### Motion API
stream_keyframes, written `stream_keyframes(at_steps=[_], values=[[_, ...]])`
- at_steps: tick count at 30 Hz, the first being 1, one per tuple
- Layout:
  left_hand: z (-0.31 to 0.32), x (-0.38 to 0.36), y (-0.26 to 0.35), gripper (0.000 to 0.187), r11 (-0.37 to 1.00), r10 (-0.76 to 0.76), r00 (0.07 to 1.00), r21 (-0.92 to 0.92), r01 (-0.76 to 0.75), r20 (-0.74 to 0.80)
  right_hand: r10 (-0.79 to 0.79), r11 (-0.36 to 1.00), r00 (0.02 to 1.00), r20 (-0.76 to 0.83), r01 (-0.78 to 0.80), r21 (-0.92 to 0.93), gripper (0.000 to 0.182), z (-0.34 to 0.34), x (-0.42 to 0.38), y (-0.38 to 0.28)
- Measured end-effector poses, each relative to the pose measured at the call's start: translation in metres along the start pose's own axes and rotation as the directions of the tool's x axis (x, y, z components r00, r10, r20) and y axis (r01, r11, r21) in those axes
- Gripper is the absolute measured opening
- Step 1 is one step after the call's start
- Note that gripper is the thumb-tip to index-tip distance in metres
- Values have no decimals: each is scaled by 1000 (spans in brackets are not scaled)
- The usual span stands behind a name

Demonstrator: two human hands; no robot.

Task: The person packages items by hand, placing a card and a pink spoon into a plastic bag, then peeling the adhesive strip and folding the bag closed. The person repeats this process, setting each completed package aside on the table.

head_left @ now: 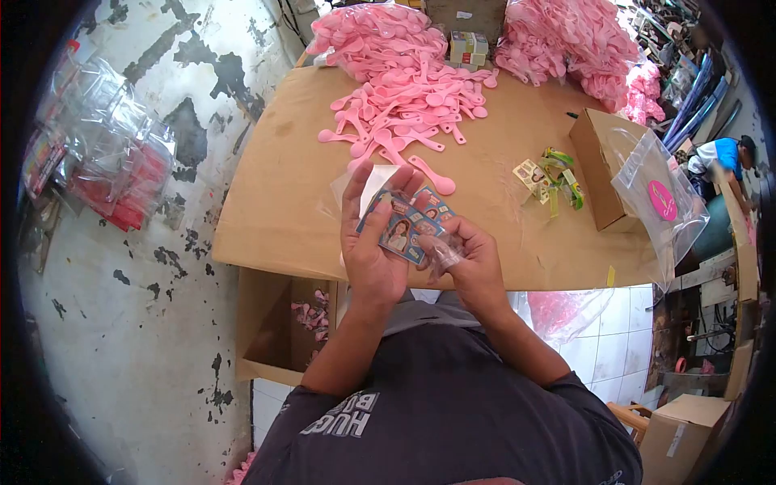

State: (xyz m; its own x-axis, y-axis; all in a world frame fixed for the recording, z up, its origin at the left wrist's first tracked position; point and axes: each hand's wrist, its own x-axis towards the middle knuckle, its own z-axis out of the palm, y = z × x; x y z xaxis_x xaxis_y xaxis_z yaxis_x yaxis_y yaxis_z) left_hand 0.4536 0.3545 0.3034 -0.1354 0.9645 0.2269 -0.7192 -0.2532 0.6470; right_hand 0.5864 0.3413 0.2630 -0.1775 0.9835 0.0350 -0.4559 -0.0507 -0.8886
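A brown table (283, 178) spreads below the fingers of both hands. Beyond the fingertips lies a heap of pink spoons (404, 101); right of the fingers stands a cardboard box (600, 171). The left hand (376, 263), palm up, has its fingers loosely spread and part-open, thumb over small picture cards (402, 230). The right hand (477, 263) has its fingers curled closed, pinching crumpled clear plastic (441, 254) against the cards' near edge. One pink spoon (432, 175) lies just past the cards.

The hands (420, 250) hold blue printed cards (408, 226) above the table (283, 194).
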Motion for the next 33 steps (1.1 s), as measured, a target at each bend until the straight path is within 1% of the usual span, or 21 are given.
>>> stream_keyframes(at_steps=[2,5,9,11,12,15,17,18,19,20,21,23,24,25,27,28,29,30,31,32,33], values=[[-7,9,-5,51,986,-62,996,-149,72,65,0,998,999,33,2,-55,16,1,5,-2],[-11,21,-6,51,951,-140,982,-257,170,129,6,998,1000,-13,-7,-58,18,7,17,1],[-28,34,-7,49,944,-169,965,-248,217,201,38,987,997,-74,-49,-154,21,20,39,0],[-31,39,-3,47,952,-200,966,-203,231,161,-65,991,996,-54,58,-118,25,22,50,11],[-34,43,0,47,951,-196,969,-213,225,151,-55,991,997,-49,49,-127,25,24,56,15],[-43,52,6,45,949,-207,970,-213,231,126,-122,968,991,-58,105,-228,29,36,68,25],[-51,56,10,42,929,-293,955,-221,298,53,-347,867,925,-152,255,-429,34,52,73,24],[-56,59,11,42,921,-308,950,-233,312,57,-346,863,924,-165,244,-442,34,54,77,21],[-61,62,12,41,911,-331,943,-255,325,20,-567,615,823,15,435,-658,35,55,83,18],[-66,65,12,41,899,-356,934,-278,339,-14,-691,275,679,248,564,-778,37,54,86,14],[-72,68,11,41,887,-375,927,-293,358,-1,-689,263,684,241,546,-796,37,51,85,10],[-88,74,11,38,906,-318,948,-295,305,3,-506,32,602,618,729,-684,36,44,81,1],[-93,79,16,34,890,-351,935,-327,318,-47,-474,33,623,622,718,-695,24,43,78,-1],[-96,84,21,34,880,-372,928,-333,339,-39,-472,30,638,609,702,-712,24,42,77,-2],[-104,92,29,34,869,-406,899,-375,324,-163,-477,152,713,515,643,-750,22,35,78,-7],[-112,95,31,34,864,-402,899,-397,310,-172,-478,204,772,419,562,-802,19,25,82,-9],[-117,98,32,34,857,-416,894,-401,324,-165,-478,199,777,409,550,-811,19,16,91,-14],[-121,100,34,35,866,-402,899,-392,310,-176,-380,253,891,248,358,-899,21,7,102,-20],[-123,102,34,35,876,-385,904,-382,296,-184,-276,285,959,69,151,-946,25,0,112,-24],[-124,104,34,35,872,-394,903,-383,307,-173,-284,282,957,59,142,-949,25,-3,120,-24],[-125,104,33,36,864,-406,900,-386,323,-157,-259,191,956,135,188,-963,28,-6,130,-23]])
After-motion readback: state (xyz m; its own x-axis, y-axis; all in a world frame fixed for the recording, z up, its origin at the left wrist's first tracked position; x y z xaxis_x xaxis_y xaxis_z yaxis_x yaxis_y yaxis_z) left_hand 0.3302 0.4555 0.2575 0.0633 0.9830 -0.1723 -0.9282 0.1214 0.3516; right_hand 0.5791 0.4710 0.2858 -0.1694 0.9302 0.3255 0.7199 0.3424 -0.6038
